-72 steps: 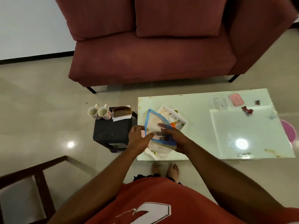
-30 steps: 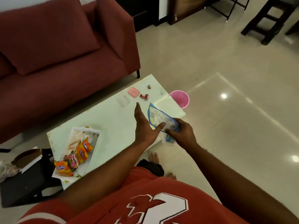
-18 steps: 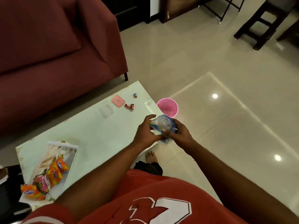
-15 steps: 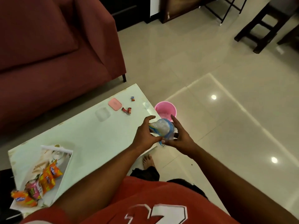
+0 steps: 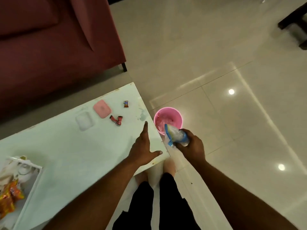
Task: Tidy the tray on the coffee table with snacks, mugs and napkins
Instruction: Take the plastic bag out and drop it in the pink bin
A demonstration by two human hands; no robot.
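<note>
My right hand (image 5: pixel 191 145) grips a crumpled clear plastic bag with a blue edge (image 5: pixel 174 134), held just over the near rim of a pink bin (image 5: pixel 172 114) on the floor beside the table's right end. My left hand (image 5: pixel 143 146) hovers flat with fingers spread over the near right corner of the white coffee table (image 5: pixel 66 146), holding nothing. At the far left the white tray (image 5: pixel 33 170) lies on the table with orange snack packets (image 5: pixel 10 195) in it; most of the tray is cut off by the frame.
On the table's far right lie a pink lid (image 5: pixel 102 109), a clear box (image 5: pixel 83 120), a red wrapper (image 5: pixel 117 120) and a small wrapped sweet (image 5: pixel 126 104). A dark red sofa (image 5: pixel 49 47) stands behind the table. Dark furniture (image 5: pixel 295 22) is at top right. Tiled floor surrounds the bin.
I turned from the tray to the table's right end. Both hands crumpled the bag; now my left hand has let go and spread, and my right hand carries the bag over the pink bin.
</note>
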